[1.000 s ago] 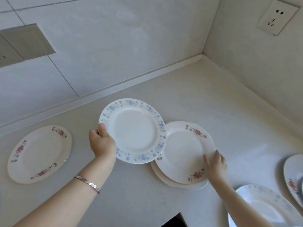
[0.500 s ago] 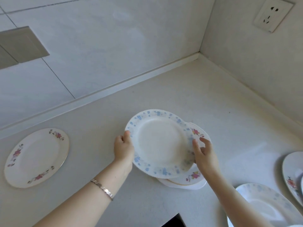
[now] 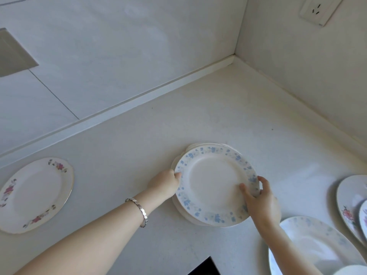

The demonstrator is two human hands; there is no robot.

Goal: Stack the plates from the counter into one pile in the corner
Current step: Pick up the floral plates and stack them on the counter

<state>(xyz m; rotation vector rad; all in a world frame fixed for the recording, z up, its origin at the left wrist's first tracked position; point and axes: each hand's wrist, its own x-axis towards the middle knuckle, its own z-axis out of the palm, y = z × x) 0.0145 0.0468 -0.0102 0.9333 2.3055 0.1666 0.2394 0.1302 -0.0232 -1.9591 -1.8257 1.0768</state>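
walls: pale tile (image 3: 119,46) | counter: off-white (image 3: 218,108) | socket (image 3: 319,8) upper right | light: soft daylight

I record both bare forearms entering from the lower edge of the frame and converging toward centre right. The left hand (image 3: 165,184) sits at mid-frame, fingers curled, thumb tip pressed on the left rim of the blue-flowered white plate (image 3: 215,183). A silver link bracelet (image 3: 139,210) circles the left wrist. The right hand (image 3: 260,203) sits lower right of centre, thumb laid on the plate's upper face and fingers wrapped over its right rim. Both hands grip that plate from opposite sides. Both wrists look straight.
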